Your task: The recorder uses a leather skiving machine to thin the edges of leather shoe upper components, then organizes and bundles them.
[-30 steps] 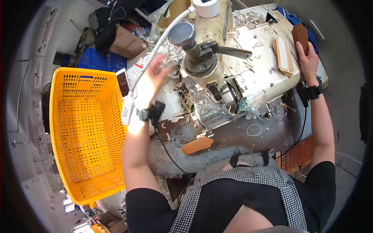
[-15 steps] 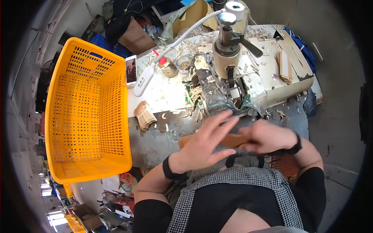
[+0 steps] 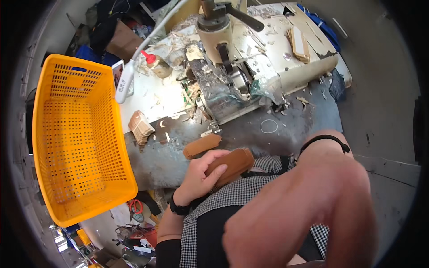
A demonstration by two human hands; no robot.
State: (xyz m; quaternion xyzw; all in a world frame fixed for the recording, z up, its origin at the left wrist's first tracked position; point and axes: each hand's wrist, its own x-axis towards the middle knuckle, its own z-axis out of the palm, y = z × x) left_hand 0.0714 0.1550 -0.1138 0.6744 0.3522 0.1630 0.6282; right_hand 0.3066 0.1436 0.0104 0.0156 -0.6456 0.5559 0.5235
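Since half a second ago, both hands have withdrawn toward me: left hand [image 3: 199, 175] fingers [image 3: 213, 157] wrap the brown leather piece [image 3: 232, 164] at frame centre, right hand's grip unreadable behind my forearm, orange basket [image 3: 67, 138] left.

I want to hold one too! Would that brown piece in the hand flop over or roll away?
The brown piece probably stays stiff: it juts past the left hand without drooping. It looks flattish with rounded ends, so rolling seems unlikely. One hand grips it, so it is likely light.

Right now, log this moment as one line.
left hand: grips brown leather piece | right hand: hidden behind forearm | second piece: on bench | orange crate: left
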